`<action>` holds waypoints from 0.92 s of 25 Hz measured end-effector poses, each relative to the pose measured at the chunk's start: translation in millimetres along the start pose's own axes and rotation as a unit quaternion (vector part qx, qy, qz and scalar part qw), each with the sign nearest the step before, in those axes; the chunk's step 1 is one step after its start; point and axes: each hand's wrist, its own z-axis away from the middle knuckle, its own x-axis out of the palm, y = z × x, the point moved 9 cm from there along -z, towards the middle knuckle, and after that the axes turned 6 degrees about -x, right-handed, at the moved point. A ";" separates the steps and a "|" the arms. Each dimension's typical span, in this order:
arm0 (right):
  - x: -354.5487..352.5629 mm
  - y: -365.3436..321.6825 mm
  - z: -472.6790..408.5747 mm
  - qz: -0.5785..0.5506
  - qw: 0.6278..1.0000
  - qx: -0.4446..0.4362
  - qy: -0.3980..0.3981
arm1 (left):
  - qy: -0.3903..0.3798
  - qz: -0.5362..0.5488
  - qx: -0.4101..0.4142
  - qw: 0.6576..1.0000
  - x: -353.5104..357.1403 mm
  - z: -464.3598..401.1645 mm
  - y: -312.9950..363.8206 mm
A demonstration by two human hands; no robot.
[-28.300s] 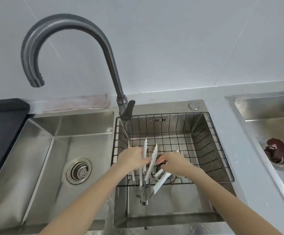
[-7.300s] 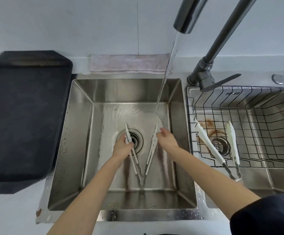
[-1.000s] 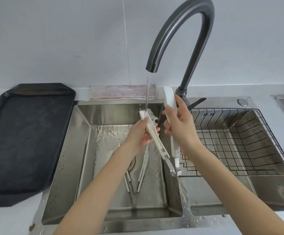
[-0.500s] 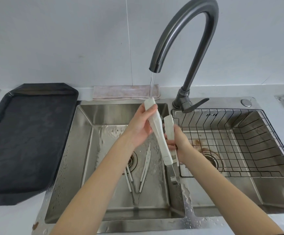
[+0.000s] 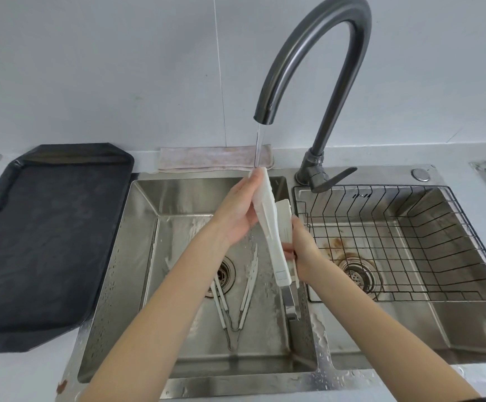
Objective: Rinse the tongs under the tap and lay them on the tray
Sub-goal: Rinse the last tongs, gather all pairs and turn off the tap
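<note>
Tap (image 5: 317,44): dark brushed metal, satin sheen. Sink (image 5: 146,227): stainless steel, brushed, wet with droplets. Held tongs (image 5: 270,224): white matt plastic arms, bare metal at hinge end. Tray (image 5: 41,242): black, matt, slightly grainy. Basket (image 5: 410,224): thin dark coated wire. Cloth (image 5: 207,161): pale, nubby fabric. Desk (image 5: 21,375): smooth, light grey.

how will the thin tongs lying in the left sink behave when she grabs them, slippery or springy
Probably slippery: the thin tongs lie wet on the left sink floor beside the drain. Likely springy, since the arms splay into an open V from a wire hinge. They look slender, so probably light, and may skid on the steel if pushed.
</note>
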 end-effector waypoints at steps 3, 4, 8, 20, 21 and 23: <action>-0.5 5.2 -9.0 -0.050 0.999 0.001 -0.011 | -0.054 0.073 0.009 0.996 0.1 2.4 8.8; -0.9 5.5 -12.9 -0.064 0.998 -0.006 -0.011 | -0.058 0.111 0.010 0.992 -3.3 2.7 8.7; -4.3 -0.3 -23.5 -0.073 0.996 -0.055 0.017 | -0.043 0.164 0.018 0.985 -24.7 4.3 -2.0; 11.0 48.8 -34.3 0.083 0.993 -0.077 0.028 | 0.142 -0.165 -0.068 0.974 -111.9 15.2 -89.0; 9.3 57.3 -38.5 0.094 0.993 -0.068 0.028 | 0.152 -0.183 -0.076 0.968 -119.4 14.1 -96.8; 3.3 75.1 -47.1 0.123 0.991 -0.047 0.027 | 0.173 -0.204 -0.085 0.960 -134.6 13.0 -111.5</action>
